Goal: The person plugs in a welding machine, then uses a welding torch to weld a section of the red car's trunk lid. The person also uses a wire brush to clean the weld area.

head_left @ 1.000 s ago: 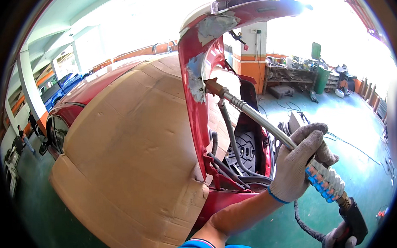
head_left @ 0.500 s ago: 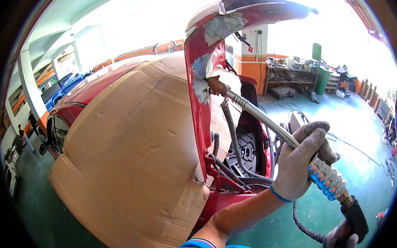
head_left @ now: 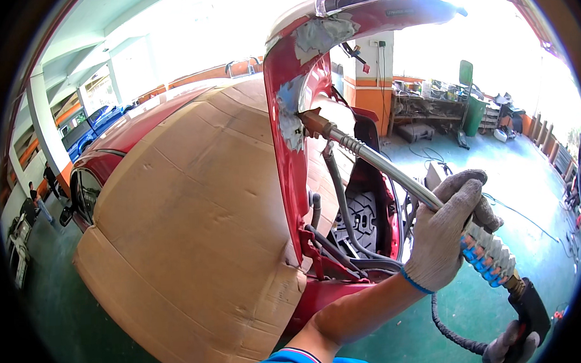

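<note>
A long metal dent puller [head_left: 399, 178] with a coiled front section slants from the upper left to the lower right. Its brown tip meets the patched, bare-metal area on the edge of a raised red car lid [head_left: 291, 200]. My left hand [head_left: 441, 237], in a pale knitted glove with a blue cuff, is wrapped around the shaft. Behind it sits a ribbed grey and blue sleeve [head_left: 488, 258]. My right hand [head_left: 510, 346], gloved too, is closed on the puller's black pistol grip [head_left: 532, 314] at the lower right, partly cut by the picture's edge.
Brown cardboard [head_left: 196, 229] covers much of the red car. A dark braided cable [head_left: 446, 333] loops toward the grip. Inside the open compartment lie a black patterned tray [head_left: 359, 217] and hoses. A cluttered workbench [head_left: 425, 106] and a green bin [head_left: 474, 115] stand behind.
My left hand and the dent puller's rear end have shifted slightly right, and my right hand with the grip too. The top of the lid has moved slightly left.
</note>
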The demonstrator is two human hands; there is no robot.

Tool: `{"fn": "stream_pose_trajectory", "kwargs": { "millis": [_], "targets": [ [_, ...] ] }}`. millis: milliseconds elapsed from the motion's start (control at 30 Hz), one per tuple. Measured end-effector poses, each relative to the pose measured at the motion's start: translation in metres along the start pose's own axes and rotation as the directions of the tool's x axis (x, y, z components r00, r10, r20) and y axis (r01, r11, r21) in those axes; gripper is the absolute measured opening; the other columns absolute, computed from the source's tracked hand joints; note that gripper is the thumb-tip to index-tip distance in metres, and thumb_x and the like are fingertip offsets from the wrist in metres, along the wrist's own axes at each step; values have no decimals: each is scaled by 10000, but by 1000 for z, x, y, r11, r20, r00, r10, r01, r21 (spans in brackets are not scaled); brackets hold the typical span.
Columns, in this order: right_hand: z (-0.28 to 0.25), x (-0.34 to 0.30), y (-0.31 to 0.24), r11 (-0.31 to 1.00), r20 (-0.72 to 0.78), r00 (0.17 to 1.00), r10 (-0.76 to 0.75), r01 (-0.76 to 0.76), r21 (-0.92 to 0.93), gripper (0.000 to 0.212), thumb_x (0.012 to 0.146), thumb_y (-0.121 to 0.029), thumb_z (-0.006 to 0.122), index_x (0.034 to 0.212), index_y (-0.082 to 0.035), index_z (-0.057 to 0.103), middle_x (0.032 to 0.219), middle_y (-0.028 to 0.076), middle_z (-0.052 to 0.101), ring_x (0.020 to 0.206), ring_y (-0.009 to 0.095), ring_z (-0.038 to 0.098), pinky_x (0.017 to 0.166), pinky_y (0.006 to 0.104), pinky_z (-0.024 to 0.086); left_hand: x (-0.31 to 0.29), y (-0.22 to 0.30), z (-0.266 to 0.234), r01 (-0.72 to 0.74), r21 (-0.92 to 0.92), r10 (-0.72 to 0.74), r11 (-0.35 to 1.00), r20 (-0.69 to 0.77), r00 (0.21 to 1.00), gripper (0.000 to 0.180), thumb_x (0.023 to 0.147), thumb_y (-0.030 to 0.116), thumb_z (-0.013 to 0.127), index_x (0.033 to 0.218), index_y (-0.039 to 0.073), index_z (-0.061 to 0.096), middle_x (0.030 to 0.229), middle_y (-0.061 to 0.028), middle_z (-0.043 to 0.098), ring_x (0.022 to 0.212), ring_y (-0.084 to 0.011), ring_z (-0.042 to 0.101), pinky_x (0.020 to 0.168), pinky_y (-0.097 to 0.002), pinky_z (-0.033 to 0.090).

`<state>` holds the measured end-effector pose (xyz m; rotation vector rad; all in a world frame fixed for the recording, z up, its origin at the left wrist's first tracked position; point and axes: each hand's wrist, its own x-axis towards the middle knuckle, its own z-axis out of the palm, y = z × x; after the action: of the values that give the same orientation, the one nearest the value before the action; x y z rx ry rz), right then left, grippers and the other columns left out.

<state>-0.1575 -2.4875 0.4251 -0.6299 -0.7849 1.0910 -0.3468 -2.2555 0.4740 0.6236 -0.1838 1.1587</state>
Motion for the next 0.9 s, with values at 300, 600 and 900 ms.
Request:
{"fn": "stream_pose_trajectory", "kwargs": {
  "millis": [300, 600, 900],
  "targets": [
    [4, 3, -5, 1000, 12, 1000, -5, 5, -13, 719, 992, -400, 573, 1483, 74, 345, 1032, 129, 574, 631, 160, 458, 537, 298, 393, 3, 2, 7, -24, -6, 23, 1000, -42, 999, 238, 1050, 141, 563, 1230, -11, 599, 801, -78, 650, 729, -180, 672, 823, -410, 610],
    [-14, 2, -11, 1000, 74, 997, 1, 1, -22, 667, 1009, -461, 552, 1418, 48, 413, 1206, 174, 607, 701, 191, 526, 575, 321, 424, 6, 28, 1, -307, 274, 313, 911, 24, 949, 156, 1058, 116, 541, 1094, 3, 643, 774, -64, 654, 733, -181, 670, 848, -402, 601],
    [-35, -11, -21, 974, 17, 985, -172, 168, 153, 650, 947, -427, 662, 1276, 95, 458, 1005, 144, 543, 701, 188, 488, 564, 307, 430, -11, -31, 15, -67, -143, 72, 988, 30, 997, 307, 1031, 181, 585, 1253, -31, 596, 797, -78, 636, 728, -166, 651, 777, -367, 576]
  ]
}}
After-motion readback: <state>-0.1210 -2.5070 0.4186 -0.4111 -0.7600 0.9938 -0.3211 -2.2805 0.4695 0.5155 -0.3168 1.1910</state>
